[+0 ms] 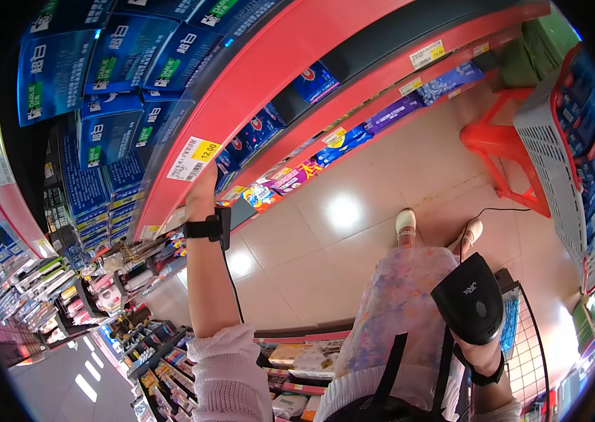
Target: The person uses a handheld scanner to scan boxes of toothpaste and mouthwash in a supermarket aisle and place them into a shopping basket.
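The left hand [202, 188] is raised to the red shelf edge [269, 77], its fingertips meeting the rail right under a white and yellow price label [194, 159] that reads 12.00; the fingers are lost against the rail, so I cannot tell whether they are pinching anything or just pressing flat. A black wrist strap [206, 228] with a small box on it sits at that wrist, and a thin black cable [231, 281] runs down from it along the forearm. The right hand [479, 352] is low, close to the body, and closed around the grip of a black barcode scanner [470, 299], whose rounded head faces the camera; the fingers themselves are mostly hidden behind the scanner. Above the rail the shelf is packed with blue toothpaste boxes [125, 53], and more blue and purple packs [392, 112] line the lower shelves down towards the floor. On the pale tiled floor [325, 232] stands a red plastic stool [501, 144], and just beside it a grey basket [551, 151] with a red rim holds blue boxes. The person's white shoes [405, 224] show past a patterned skirt [399, 302], and a black wire rack [526, 344] sits close to the right wrist
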`<state>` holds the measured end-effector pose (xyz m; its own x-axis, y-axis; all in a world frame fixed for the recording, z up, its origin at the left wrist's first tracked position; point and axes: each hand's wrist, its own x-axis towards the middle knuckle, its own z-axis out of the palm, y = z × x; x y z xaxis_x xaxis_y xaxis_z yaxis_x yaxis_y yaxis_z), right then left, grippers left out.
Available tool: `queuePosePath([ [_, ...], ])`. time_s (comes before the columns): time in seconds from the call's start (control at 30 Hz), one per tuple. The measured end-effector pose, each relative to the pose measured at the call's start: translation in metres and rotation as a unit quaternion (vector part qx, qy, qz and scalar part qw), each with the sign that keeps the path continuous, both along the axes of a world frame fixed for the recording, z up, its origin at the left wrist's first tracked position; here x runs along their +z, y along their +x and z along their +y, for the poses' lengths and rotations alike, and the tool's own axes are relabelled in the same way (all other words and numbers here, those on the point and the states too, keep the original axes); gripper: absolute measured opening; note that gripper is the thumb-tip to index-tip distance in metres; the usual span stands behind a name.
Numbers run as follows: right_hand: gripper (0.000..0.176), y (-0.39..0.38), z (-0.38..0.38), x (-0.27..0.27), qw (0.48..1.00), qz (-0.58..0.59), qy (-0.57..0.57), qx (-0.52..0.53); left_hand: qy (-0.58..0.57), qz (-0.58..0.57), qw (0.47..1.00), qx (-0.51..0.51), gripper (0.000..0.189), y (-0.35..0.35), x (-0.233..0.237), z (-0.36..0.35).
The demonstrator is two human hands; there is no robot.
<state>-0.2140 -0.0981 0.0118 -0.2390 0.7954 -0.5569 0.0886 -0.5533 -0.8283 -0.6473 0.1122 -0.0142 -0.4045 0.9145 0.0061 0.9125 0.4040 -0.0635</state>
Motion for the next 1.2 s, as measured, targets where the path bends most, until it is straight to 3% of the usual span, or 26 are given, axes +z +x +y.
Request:
queuePosePath([
  [0.07,0.033,-0.007,0.001,-0.005,0.997,-0.042,0.054,-0.045,0.013,0.006,0.999,-0.032,0.049,0.002,0.003,0.002],
  [0.3,0.033,-0.009,0.003,-0.004,0.995,-0.04,0.049,-0.076,0.01,0.01,0.98,-0.2,0.051,-0.036,-0.003,-0.002],
  [0.33,0.033,-0.008,0.001,-0.005,0.995,-0.043,0.053,-0.07,0.01,0.01,0.979,-0.203,0.051,-0.015,0.007,-0.004],
  [0.4,0.033,-0.003,-0.003,-0.007,0.995,-0.046,0.055,-0.067,-0.008,-0.187,0.967,-0.173,0.055,0.026,0.027,-0.017],
  [0.43,0.033,-0.001,-0.004,-0.008,0.995,-0.042,0.053,-0.067,-0.009,-0.186,0.967,-0.175,0.055,0.025,0.029,-0.024],
  [0.5,0.034,0.0,-0.008,-0.01,0.995,-0.034,0.038,-0.088,-0.049,-0.308,0.947,-0.07,0.059,0.02,0.031,-0.032],
  [0.6,0.034,0.003,-0.011,-0.014,0.995,-0.057,0.026,-0.082,-0.071,-0.316,0.943,-0.072,0.062,0.016,0.035,-0.031],
  [0.8,0.041,-0.004,-0.01,-0.017,0.994,-0.041,0.032,-0.092,-0.011,-0.19,0.98,-0.06,0.058,0.015,0.02,-0.034],
  [0.87,0.048,-0.003,-0.008,-0.018,0.995,-0.048,0.08,-0.03,0.022,-0.131,0.986,-0.102,0.054,0.013,0.016,-0.035],
  [0.97,0.057,0.002,-0.013,-0.025,0.994,-0.041,0.102,0.022,0.04,-0.121,0.988,-0.09,0.05,0.016,0.012,-0.035],
  [1.07,0.062,0.0,-0.012,-0.022,0.998,0.0,0.055,-0.028,0.063,-0.104,0.989,-0.081,0.046,0.014,0.006,-0.035],
  [1.2,0.067,0.005,-0.021,-0.024,0.999,0.002,0.044,-0.006,0.087,-0.091,0.982,-0.142,0.043,0.008,0.001,-0.035],
])
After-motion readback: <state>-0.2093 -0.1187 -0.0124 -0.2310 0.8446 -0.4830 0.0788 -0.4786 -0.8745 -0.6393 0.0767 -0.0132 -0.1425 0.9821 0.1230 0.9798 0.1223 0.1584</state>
